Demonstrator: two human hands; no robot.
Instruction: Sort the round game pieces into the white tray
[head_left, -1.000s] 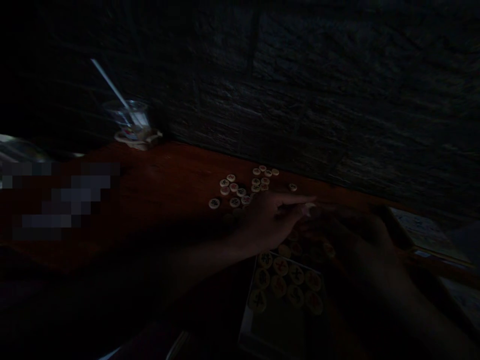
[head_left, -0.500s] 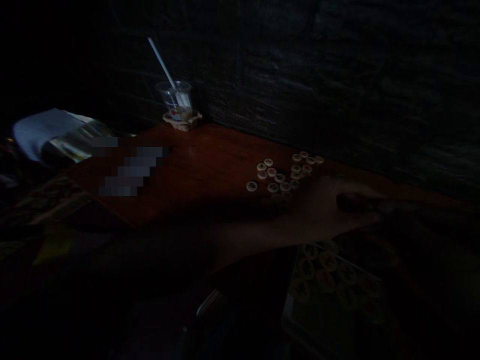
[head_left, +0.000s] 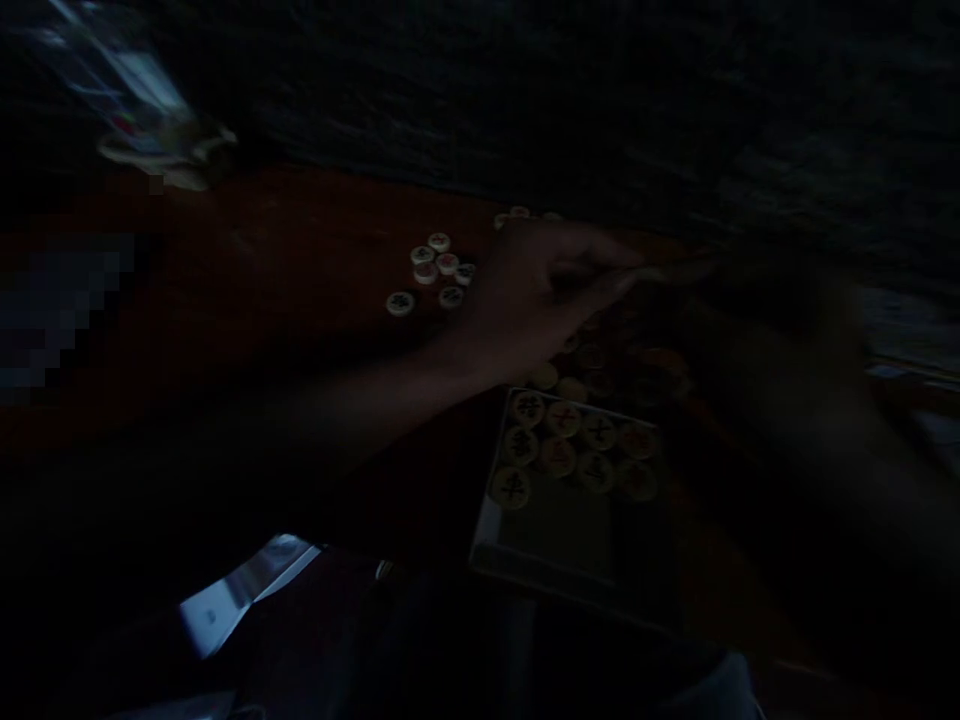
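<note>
In dim light, my left hand [head_left: 536,285] reaches over the table, thumb and forefinger pinched together; what is between them is too dark to make out. My right hand [head_left: 757,300] is a dark shape close to those fingertips, its own fingers lost in shadow. Below the hands, a shallow box [head_left: 555,525] holds several round Chinese chess pieces [head_left: 558,456] in rows at its far end. Left of my left hand lie loose pieces [head_left: 425,271], and others lie partly behind and beneath it.
A clear plastic cup [head_left: 142,95] stands in a holder at the back left of the reddish table [head_left: 322,215]. A dark textured wall [head_left: 450,110] runs behind. A bright, shiny object [head_left: 251,590] shows at the lower left.
The view has swung right and down, so the cup and loose pieces appear farther left. The box and its rows now show more fully, and my right arm is more visible.
</note>
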